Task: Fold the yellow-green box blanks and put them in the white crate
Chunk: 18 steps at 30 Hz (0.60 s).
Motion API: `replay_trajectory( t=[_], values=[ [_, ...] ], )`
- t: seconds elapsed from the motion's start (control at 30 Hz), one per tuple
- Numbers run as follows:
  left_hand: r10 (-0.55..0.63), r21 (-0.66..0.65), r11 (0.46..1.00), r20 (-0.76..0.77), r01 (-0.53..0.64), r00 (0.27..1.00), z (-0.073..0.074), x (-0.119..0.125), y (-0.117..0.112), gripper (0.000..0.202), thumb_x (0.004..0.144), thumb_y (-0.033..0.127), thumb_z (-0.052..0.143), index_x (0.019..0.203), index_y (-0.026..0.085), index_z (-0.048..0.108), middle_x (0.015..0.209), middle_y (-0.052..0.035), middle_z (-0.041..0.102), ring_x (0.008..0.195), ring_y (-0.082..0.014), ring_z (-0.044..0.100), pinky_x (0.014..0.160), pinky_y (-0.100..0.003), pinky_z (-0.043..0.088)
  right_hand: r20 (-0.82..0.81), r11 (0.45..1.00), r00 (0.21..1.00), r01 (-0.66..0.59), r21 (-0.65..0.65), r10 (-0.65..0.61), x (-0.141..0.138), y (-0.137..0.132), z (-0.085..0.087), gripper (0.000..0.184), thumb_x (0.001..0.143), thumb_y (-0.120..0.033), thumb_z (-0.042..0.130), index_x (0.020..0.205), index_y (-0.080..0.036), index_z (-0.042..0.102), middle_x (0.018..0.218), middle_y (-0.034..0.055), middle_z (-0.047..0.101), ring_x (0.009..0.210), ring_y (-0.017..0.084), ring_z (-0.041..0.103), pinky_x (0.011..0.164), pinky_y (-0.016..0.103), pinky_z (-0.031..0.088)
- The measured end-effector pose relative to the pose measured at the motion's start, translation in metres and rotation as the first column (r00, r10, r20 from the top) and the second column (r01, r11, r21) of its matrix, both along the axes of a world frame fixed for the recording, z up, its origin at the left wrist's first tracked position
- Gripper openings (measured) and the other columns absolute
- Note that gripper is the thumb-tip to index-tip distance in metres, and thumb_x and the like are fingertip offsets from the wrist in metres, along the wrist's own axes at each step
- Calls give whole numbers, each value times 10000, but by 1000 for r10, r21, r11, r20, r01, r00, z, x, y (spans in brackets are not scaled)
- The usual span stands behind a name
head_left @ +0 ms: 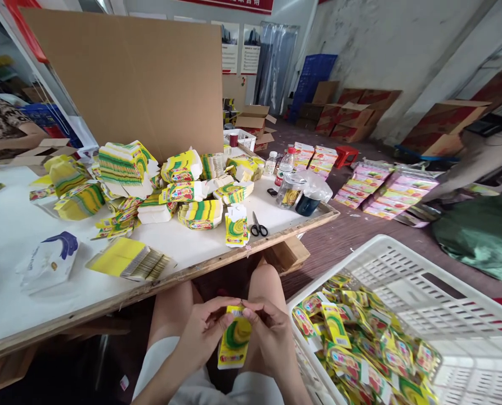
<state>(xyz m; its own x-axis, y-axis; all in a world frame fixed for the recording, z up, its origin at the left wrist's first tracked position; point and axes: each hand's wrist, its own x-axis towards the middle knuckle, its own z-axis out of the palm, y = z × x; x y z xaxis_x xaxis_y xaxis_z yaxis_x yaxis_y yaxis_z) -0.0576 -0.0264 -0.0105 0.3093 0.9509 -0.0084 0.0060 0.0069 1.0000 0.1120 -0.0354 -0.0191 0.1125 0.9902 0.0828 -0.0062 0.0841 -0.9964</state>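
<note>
Above my lap I hold a small yellow and green carton point(234, 340), its upper end pinched between both hands. My left hand point(206, 326) grips the carton's upper left corner with thumb and fingers. On the upper right corner, my right hand point(270, 329) has its thumb and fingertips pressed together. The carton hangs nearly upright, its printed face toward me. To the right of my right hand stands a white plastic basket point(392, 247) with many similar yellow cartons point(361, 343) piled in it.
On the white table point(120, 301) lie stacks of flat yellow cartons point(124, 169), a tissue pack point(50, 261) and scissors point(258, 225). A jar point(290, 190) and a dark cup point(308, 205) stand near its right corner. A large cardboard sheet point(128, 84) rises behind. Another person's arm point(21, 140) shows far left.
</note>
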Motion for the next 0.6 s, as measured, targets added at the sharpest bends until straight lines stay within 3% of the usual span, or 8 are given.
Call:
replay_trajectory(
  t=[0.1, 0.13, 0.2, 0.27, 0.37, 0.43, 0.5, 0.6],
  values=[
    [11, 109, 994, -135, 4, 991, 6, 9, 25, 293, 911, 311, 628, 1186, 268, 716, 1260, -73, 720, 1175, -267, 651, 1008, -362, 518, 345, 971, 910, 187, 152, -229, 36, -8, 18, 303, 895, -481, 621, 841, -219, 765, 831, 95, 744, 768, 263, 687, 678, 364, 529],
    [81, 153, 987, -186, -52, 979, 7, 11, 40, 307, 899, 293, 644, 1199, 270, 704, 1291, -66, 700, 1219, -264, 619, 1059, -369, 478, 472, 905, 775, 321, 280, -421, 50, -10, 25, 340, 901, -498, 598, 831, -213, 769, 840, 110, 728, 789, 278, 666, 721, 398, 507],
    [298, 175, 950, -252, -259, 921, 4, 16, 74, 336, 893, 281, 654, 1227, 242, 664, 1327, -78, 656, 1263, -264, 571, 1112, -401, 422, 641, 792, 467, 402, 460, -609, 77, -15, 37, 449, 907, -564, 544, 843, -194, 790, 941, 157, 698, 857, 329, 629, 785, 471, 466],
    [376, 125, 926, -284, -355, 882, -2, 20, 112, 361, 946, 319, 584, 1276, 173, 595, 1272, -136, 650, 1167, -283, 618, 1014, -471, 493, 692, 783, 372, 361, 506, -619, 93, -18, 42, 498, 927, -579, 493, 880, -185, 794, 974, 165, 683, 876, 335, 627, 784, 469, 466],
    [364, 33, 927, -326, -375, 872, -14, 23, 158, 339, 949, 328, 606, 1241, 157, 590, 1225, -108, 648, 1039, -251, 662, 886, -468, 563, 687, 845, 492, 312, 435, -535, 95, -19, 33, 414, 939, -531, 511, 916, -215, 776, 961, 122, 703, 806, 273, 654, 696, 378, 496],
    [339, -1, 934, -322, -358, 884, -18, 21, 172, 325, 945, 317, 618, 1231, 165, 597, 1241, -96, 638, 1036, -242, 660, 868, -453, 574, 655, 876, 582, 325, 355, -482, 85, -19, 21, 362, 936, -515, 531, 915, -236, 761, 929, 88, 720, 661, 217, 631, 613, 332, 486],
    [327, -8, 939, -287, -344, 900, -19, 16, 169, 318, 947, 315, 617, 1224, 161, 600, 1227, -92, 643, 1020, -239, 665, 852, -442, 580, 624, 898, 647, 346, 273, -439, 73, -17, 10, 355, 930, -521, 538, 916, -241, 757, 844, 65, 726, 545, 187, 579, 574, 322, 475],
    [323, 15, 945, -192, -327, 927, -17, 6, 136, 243, 939, 352, 617, 1050, 140, 656, 1012, -51, 693, 867, -201, 674, 771, -370, 573, 529, 930, 769, 344, 129, -358, 51, -10, 2, 356, 901, -534, 577, 916, -228, 759, 707, 54, 718, 557, 214, 624, 570, 322, 496]
  ],
)
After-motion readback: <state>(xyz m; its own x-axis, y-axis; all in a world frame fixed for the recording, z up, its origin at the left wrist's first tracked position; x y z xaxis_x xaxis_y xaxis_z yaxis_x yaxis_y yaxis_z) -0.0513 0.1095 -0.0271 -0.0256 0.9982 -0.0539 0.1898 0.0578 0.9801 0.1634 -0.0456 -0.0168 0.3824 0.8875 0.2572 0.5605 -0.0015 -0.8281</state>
